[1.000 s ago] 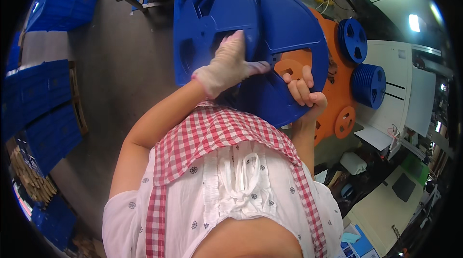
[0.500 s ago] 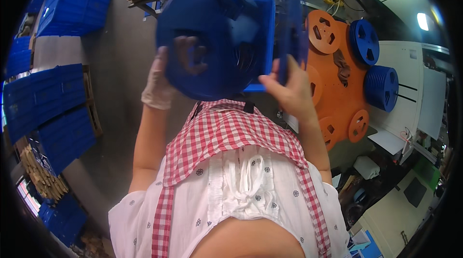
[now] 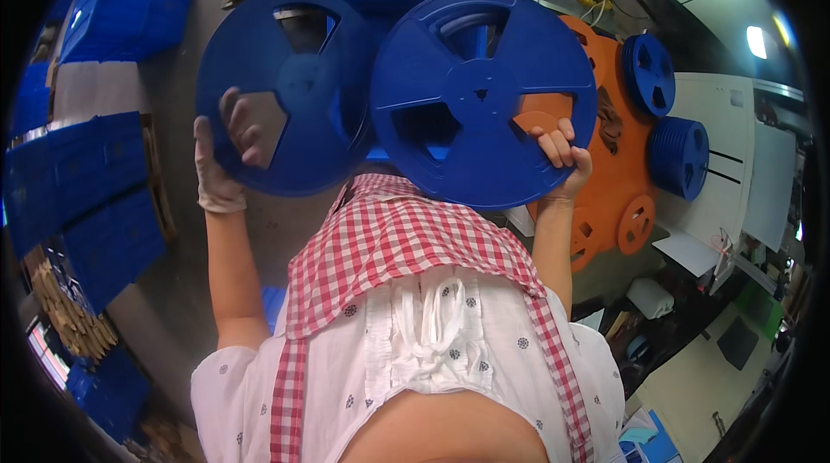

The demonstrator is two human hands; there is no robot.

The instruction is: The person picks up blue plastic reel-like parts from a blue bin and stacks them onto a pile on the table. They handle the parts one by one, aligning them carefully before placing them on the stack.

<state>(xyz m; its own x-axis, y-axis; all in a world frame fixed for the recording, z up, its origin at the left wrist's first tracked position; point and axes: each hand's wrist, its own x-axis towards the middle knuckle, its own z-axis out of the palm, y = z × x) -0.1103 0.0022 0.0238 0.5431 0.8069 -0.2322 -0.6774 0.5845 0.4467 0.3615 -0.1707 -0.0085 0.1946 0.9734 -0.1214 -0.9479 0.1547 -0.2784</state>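
Left fingers grip a round blue plastic disc; right fingers, a similar disc. The latter has turned from edge-on, exposing its broad side.

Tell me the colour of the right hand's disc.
The disc is blue, shown best in the head view.

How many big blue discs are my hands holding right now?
2: one blue disc in the left hand, another blue disc in the right hand. Any lying flat behind them would be hidden.
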